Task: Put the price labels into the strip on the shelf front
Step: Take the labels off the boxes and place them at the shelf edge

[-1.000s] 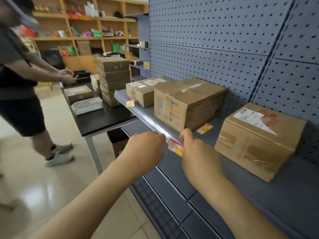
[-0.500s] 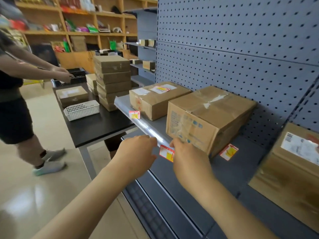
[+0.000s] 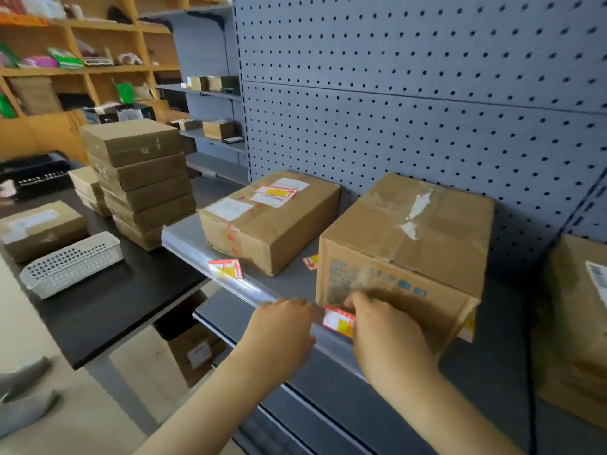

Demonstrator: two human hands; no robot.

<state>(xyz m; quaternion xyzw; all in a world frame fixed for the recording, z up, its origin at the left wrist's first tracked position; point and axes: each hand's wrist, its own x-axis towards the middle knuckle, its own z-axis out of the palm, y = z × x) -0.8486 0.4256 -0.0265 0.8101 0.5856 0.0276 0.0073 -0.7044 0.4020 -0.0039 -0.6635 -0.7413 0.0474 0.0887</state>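
A clear plastic strip (image 3: 253,289) runs along the front edge of the grey shelf (image 3: 292,277). My right hand (image 3: 384,336) pinches a red, white and yellow price label (image 3: 338,320) against the strip. My left hand (image 3: 282,326) presses on the strip just left of that label, fingers curled over the edge. Another label (image 3: 226,269) sits in the strip further left. A loose label (image 3: 310,261) lies on the shelf between two boxes, and one more label (image 3: 469,325) shows at the right of the big box.
Three cardboard boxes stand on the shelf: left (image 3: 267,221), middle (image 3: 404,254), right (image 3: 574,323). A black table (image 3: 108,300) at left holds a white basket (image 3: 70,264) and stacked boxes (image 3: 139,178). A person's shoes (image 3: 23,395) show at the left edge. Pegboard (image 3: 410,110) backs the shelf.
The view has swung left and closer to the shelf. Both hands stayed on the strip with the label between them. The other person has mostly left the view.
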